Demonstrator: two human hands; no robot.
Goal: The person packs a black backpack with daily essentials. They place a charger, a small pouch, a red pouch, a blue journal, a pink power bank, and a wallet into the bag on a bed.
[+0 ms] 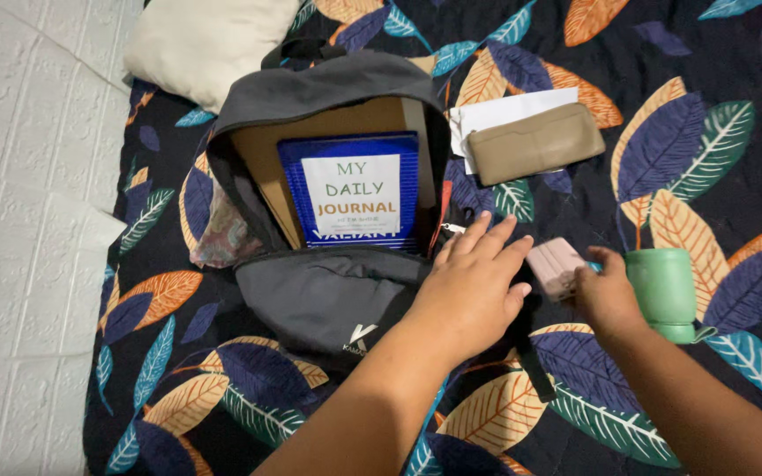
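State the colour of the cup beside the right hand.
The cup is pale green, seen best in the head view.

A small pale pink ribbed case (556, 266) is held at the backpack's three o'clock side. The dark grey backpack (328, 291) is laid flat, unzipped, its flap folded open.

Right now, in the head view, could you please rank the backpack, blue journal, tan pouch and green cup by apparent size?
1. Grey backpack
2. Blue journal
3. Tan pouch
4. Green cup, though the right hand hides part of it, so its place against the pouch is unsure.
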